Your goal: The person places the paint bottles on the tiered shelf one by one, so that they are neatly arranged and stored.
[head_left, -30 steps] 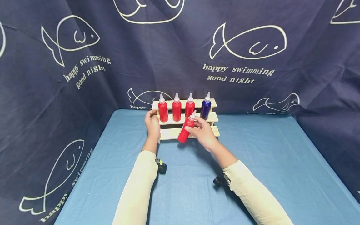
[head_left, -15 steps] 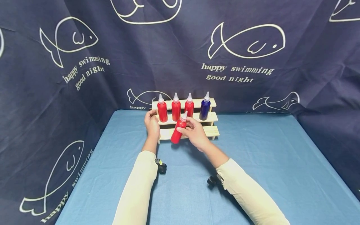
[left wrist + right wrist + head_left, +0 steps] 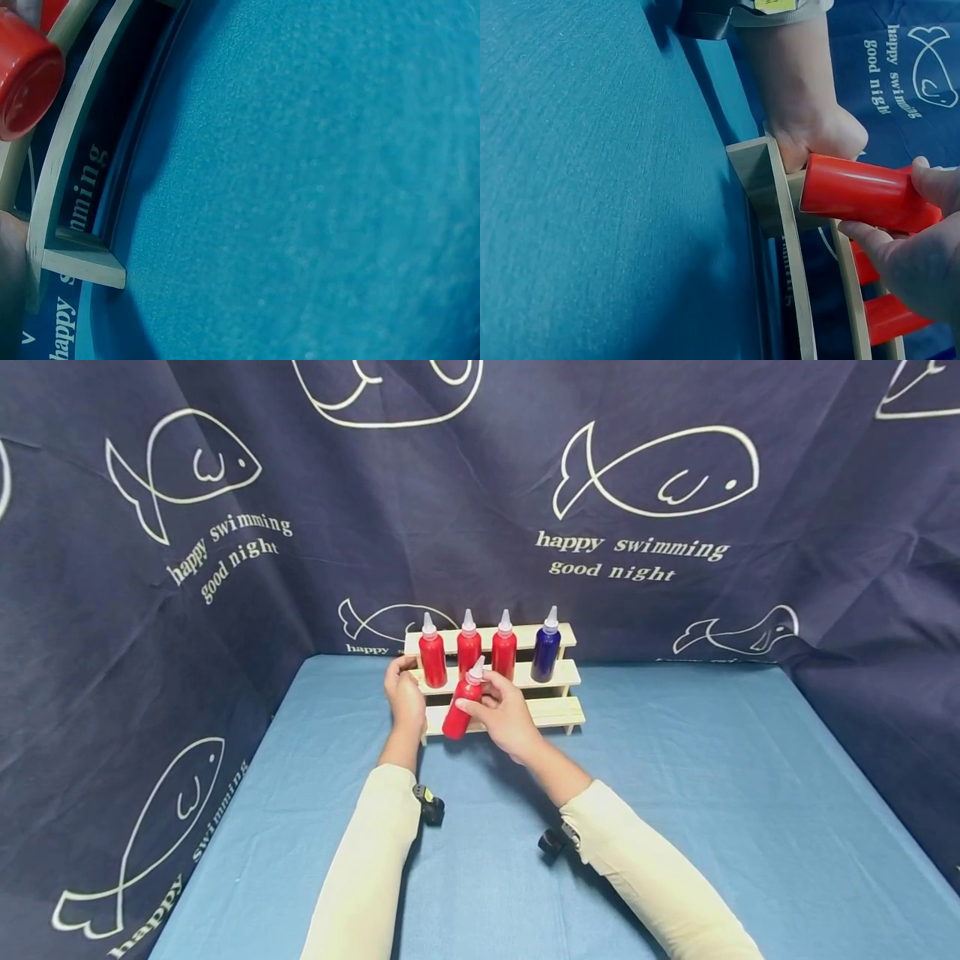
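Note:
My right hand (image 3: 507, 717) grips a red squeeze bottle (image 3: 461, 708) with a white pointed nozzle. The bottle leans, its nozzle up and to the right, in front of the lowest step of a three-step wooden rack (image 3: 558, 712). In the right wrist view the bottle (image 3: 862, 193) shows its base, with thumb and fingers on either side. My left hand (image 3: 406, 697) holds the rack's left end, its fingertips partly hidden. On the middle step stand three upright red bottles (image 3: 432, 660) and one dark blue bottle (image 3: 546, 654) at the right. The held bottle partly covers one red bottle.
A blue cloth (image 3: 480, 852) covers the table. Behind and at the sides hangs a dark blue curtain (image 3: 480, 527) with white fish drawings, close behind the rack. Each sleeve bears a small black wrist camera (image 3: 431, 808).
My right hand has carried the red bottle leftward along the front of the rack. My left hand stays at the rack's left end. The standing bottles keep their places.

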`<state>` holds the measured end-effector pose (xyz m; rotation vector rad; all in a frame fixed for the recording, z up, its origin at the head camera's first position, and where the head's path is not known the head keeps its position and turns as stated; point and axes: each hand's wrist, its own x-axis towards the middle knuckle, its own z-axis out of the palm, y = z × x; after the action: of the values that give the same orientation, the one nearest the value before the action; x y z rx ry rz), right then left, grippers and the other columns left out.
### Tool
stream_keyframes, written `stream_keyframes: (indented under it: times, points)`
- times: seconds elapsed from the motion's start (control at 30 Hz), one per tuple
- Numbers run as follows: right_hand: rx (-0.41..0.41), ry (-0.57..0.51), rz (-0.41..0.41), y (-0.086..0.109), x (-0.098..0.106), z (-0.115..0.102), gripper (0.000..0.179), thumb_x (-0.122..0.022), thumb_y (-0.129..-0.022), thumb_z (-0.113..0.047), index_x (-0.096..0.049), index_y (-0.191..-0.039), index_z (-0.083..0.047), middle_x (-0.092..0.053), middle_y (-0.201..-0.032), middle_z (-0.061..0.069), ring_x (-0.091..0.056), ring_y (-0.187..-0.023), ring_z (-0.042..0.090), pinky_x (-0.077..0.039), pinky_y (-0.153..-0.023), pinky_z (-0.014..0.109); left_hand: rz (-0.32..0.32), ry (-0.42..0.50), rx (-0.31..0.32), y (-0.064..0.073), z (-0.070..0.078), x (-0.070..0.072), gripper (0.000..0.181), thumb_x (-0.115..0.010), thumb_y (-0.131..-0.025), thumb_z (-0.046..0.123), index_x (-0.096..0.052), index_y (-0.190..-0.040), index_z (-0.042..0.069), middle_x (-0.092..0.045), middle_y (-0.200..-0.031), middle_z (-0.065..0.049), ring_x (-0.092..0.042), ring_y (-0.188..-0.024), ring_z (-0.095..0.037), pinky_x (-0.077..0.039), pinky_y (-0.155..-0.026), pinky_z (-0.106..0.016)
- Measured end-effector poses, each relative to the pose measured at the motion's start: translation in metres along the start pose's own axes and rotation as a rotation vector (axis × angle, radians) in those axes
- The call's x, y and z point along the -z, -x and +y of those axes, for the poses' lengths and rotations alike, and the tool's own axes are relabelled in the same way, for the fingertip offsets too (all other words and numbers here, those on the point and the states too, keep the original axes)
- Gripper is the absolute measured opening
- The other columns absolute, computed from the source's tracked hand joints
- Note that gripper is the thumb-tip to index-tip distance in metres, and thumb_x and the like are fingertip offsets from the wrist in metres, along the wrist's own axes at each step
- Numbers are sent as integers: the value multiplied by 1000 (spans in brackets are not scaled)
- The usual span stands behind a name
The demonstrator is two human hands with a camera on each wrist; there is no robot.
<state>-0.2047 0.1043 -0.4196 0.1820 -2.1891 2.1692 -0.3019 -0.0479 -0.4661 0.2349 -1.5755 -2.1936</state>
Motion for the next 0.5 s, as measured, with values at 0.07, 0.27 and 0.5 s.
stream_keyframes:
  times: [0.07,0.27,0.5]
  points:
    - [5,9,2,0,-2,-1,50,-74,-92,5,-59,-139,5,-67,-129,31,-71,-106,16,-58,-91,19,1,-7,7,0,0,0,38,-33,-87,-11,-65,-108,-12,-60,-97,-5,-50,-93,-30,-39,-79,-27]
    - [16,38,-8,-3,-6,-1,52,-75,-92,4,-59,-141,4,-67,-130,30,-72,-114,32,-61,-99,32,-4,-13,14,0,0,0,41,-31,-88,-11,-62,-115,-17,-61,-104,-16,-51,-96,-28,-39,-83,-31]
    - [30,120,14,-10,-11,2,51,-78,-91,0,-61,-139,1,-70,-129,26,-72,-113,36,-61,-101,39,1,-9,17,1,1,0,38,-32,-88,-10,-65,-109,-10,-61,-101,-8,-53,-101,-23,-42,-93,-35]
